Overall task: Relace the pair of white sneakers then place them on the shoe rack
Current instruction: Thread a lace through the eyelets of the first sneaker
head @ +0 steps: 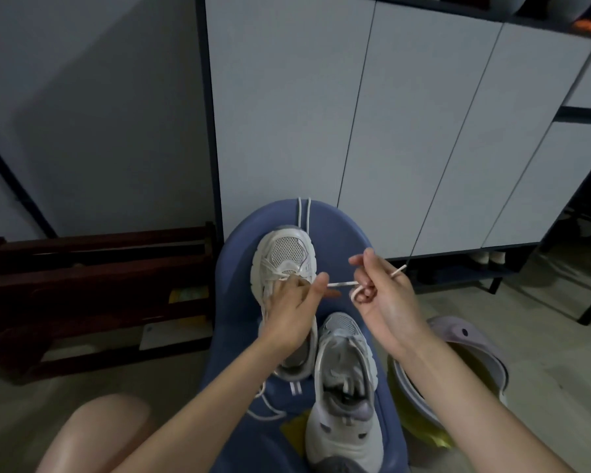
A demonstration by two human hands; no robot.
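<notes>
Head view: the first sneaker [285, 268] lies mid-frame on a blue seat [348, 233], toe toward the top of the frame. The left hand [292, 307] rests on its eyelets, fingers curled at the lacing; what they pinch is hidden. The right hand [377, 290], just right of the shoe, grips the lace [342, 284], which runs level back to the eyelets. The second sneaker [345, 380] sits lower right, unlaced. A dark wooden rack [93, 295] stands left on the floor; white cabinet doors [355, 114] fill the upper frame.
</notes>
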